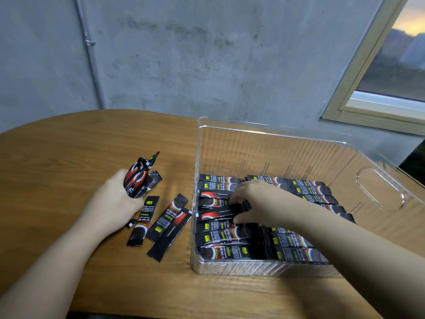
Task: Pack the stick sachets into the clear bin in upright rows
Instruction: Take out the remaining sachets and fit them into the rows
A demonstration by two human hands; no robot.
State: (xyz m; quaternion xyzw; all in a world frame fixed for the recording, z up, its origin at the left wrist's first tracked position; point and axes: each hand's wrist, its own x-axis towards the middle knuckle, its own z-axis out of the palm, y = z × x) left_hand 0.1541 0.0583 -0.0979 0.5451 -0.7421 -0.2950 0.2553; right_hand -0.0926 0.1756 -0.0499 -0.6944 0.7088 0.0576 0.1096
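A clear bin (271,139) stands on the right of the wooden table. Black and red stick sachets (220,240) fill its floor in two columns, lying lengthwise side by side. My right hand (255,203) reaches into the bin's left column and pinches one sachet (220,212) among the others. My left hand (115,199) rests on the table left of the bin and grips a bundle of sachets (140,176) that fans upward out of the fist. Three loose sachets (167,224) lie flat on the table between my left hand and the bin.
The wooden table (69,153) has a rounded far edge against a grey concrete wall (207,54). A window frame (368,107) sits at the upper right. The bin has a cut-out handle (379,187) in its right wall.
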